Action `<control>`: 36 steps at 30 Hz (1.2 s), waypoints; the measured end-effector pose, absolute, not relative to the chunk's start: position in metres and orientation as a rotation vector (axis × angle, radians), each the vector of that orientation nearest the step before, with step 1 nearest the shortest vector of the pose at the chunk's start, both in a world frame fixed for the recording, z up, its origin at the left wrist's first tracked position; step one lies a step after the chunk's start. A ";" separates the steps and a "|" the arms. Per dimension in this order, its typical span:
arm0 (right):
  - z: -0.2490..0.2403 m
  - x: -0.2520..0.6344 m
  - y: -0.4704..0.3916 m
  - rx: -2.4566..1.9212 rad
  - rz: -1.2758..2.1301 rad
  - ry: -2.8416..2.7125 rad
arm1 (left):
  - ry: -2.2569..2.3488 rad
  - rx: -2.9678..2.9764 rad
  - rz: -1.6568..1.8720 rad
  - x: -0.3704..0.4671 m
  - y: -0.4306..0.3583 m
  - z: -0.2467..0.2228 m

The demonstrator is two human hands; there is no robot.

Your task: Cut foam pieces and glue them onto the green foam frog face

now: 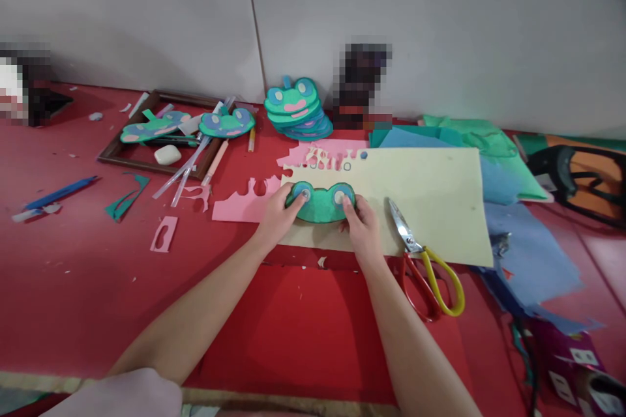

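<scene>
Head view: your left hand (281,214) and your right hand (360,225) share one green frog-face cutout (320,205), one at each end, held above the near edge of the cream sheet (435,189). Left grip is closed on the cutout's left end, thumb on the eye there; right grip is closed on the other end, thumb at the lower part of that eye, fingers curled beside and behind. Both eyes are blue rounds with pale centres. Scissors (409,241) with one red and one yellow handle lie right of your right hand, blades on the cream sheet, handles past its near edge, on the red desk (239,313). Pink scrap (244,202) with cut-out edges sits just left of your left hand; more pink paper shows behind, at the sheet's far left. Stack of frog faces (296,107) stands by the wall, top one with pink mouth and a blue tab. Two more finished faces lie at the brown frame (115,158) on the left, with a white eraser (167,155) inside it and clear sticks (188,169) across its near side. Blue pen (61,193) is far left. Blue felt (533,260) and green felt (493,143) are piled on the right.
</scene>
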State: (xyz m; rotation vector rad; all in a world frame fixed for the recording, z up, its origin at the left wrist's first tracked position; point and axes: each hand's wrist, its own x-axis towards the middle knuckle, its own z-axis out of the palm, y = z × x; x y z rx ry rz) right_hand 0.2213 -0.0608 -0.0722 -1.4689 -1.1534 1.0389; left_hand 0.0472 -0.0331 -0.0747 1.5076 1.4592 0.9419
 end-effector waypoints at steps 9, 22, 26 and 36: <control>-0.071 0.221 -0.061 -1.496 1.009 -1.169 | 1.463 1.538 0.942 0.047 -0.033 -0.074; -0.075 0.221 -0.059 -1.560 1.020 -1.109 | 1.449 1.514 0.937 0.048 -0.034 -0.071; -0.074 0.221 -0.059 -1.580 1.014 -1.107 | 1.451 1.526 0.931 0.048 -0.033 -0.070; -0.075 0.221 -0.058 -1.571 0.907 -1.155 | 1.390 1.589 1.055 0.049 -0.032 -0.079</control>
